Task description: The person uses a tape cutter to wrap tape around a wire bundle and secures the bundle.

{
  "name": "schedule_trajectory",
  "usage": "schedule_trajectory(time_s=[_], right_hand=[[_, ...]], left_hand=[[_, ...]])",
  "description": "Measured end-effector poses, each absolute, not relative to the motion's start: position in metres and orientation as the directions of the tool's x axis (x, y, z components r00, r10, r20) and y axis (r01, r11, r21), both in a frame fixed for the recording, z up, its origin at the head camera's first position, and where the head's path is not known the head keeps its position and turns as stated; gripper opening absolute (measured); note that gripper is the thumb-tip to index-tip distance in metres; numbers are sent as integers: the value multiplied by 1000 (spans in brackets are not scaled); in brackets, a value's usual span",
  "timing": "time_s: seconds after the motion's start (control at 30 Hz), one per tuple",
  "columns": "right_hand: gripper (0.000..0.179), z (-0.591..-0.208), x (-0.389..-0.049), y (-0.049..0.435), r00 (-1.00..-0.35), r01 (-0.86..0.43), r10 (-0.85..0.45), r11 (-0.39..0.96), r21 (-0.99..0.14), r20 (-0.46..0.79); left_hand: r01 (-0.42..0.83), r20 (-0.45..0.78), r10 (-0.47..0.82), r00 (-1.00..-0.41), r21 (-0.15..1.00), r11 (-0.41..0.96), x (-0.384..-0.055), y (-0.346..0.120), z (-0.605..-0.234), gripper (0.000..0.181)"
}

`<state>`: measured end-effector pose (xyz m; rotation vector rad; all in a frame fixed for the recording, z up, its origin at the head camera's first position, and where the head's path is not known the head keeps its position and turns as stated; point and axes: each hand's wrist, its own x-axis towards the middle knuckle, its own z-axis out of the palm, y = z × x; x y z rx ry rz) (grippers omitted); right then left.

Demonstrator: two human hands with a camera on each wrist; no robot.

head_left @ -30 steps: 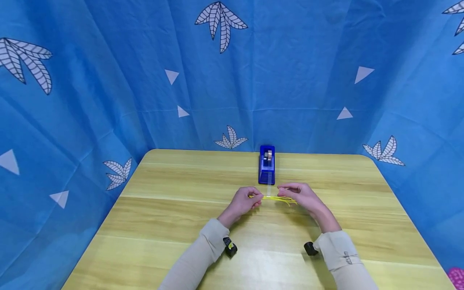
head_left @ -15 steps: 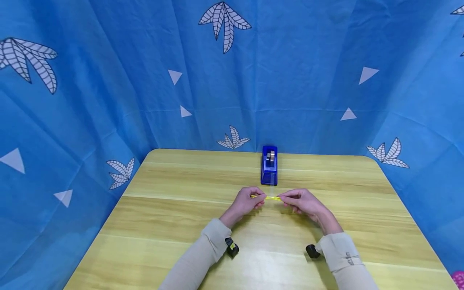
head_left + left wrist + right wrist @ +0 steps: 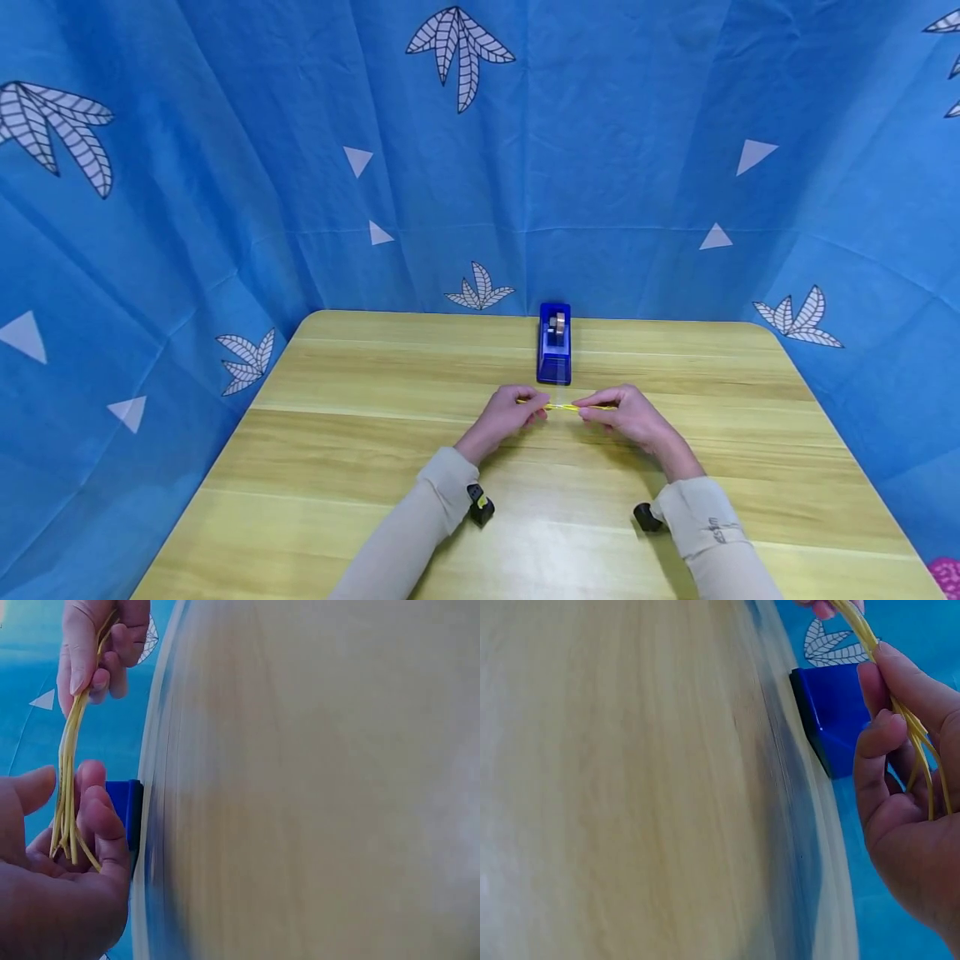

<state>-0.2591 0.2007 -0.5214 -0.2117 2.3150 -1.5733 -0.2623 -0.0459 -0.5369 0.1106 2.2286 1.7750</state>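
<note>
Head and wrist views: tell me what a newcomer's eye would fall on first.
Probably the vivid blue curtain with its white leaf and triangle prints, filling the head view behind the table. Next, the thin yellow strands held between the left hand and the right hand, plain in both wrist views. Just beyond the hands, the dark blue tape dispenser sits toward the table's far edge.

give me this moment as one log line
left hand: holds yellow strands | right hand: pinches same strands | strands: run between hands | blue tape dispenser: on table, beyond hands
</note>
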Motion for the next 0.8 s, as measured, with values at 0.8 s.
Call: schedule_trajectory(time_s=[0.8], right_hand=[[43, -518, -257, 196, -925, 264, -199, 274, -925, -323]], left_hand=[[-14, -83, 239, -967, 961, 278, -261, -44, -537, 19]])
